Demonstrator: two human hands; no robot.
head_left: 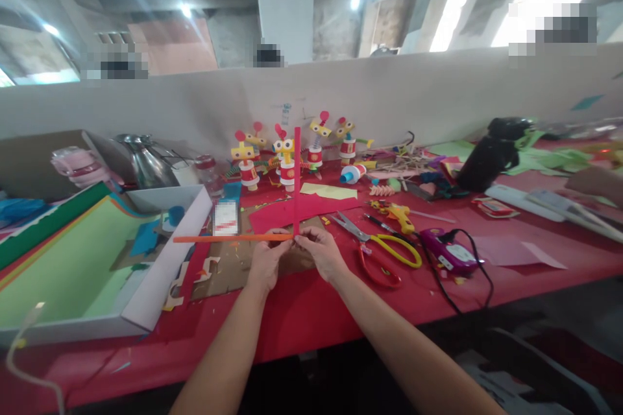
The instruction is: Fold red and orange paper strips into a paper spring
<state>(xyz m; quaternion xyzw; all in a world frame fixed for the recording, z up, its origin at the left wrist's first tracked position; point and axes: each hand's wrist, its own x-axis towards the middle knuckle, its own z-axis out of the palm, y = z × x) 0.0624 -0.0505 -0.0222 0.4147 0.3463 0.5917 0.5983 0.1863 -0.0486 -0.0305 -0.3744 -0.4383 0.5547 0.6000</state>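
Between my hands two narrow paper strips meet at a right angle. The orange paper strip (219, 238) runs out level to the left, and my left hand (269, 261) pinches it close to the joint. Upright from the same corner stands the red paper strip (296, 175), its lower end in the fingers of my right hand (320, 251). My fingertips nearly touch and partly cover the joint. Below the hands lies a brown cardboard sheet (228, 279). Red paper (265, 217) lies just behind them.
Several paper robot figures (249, 175) stand at the back. Yellow-handled scissors (396, 249), red-handled pliers (377, 272), a yellow glue gun (400, 217) and a purple power strip (450, 253) lie to the right. A white box (168, 259) of coloured paper stands left; a black bottle (489, 159) stands far right.
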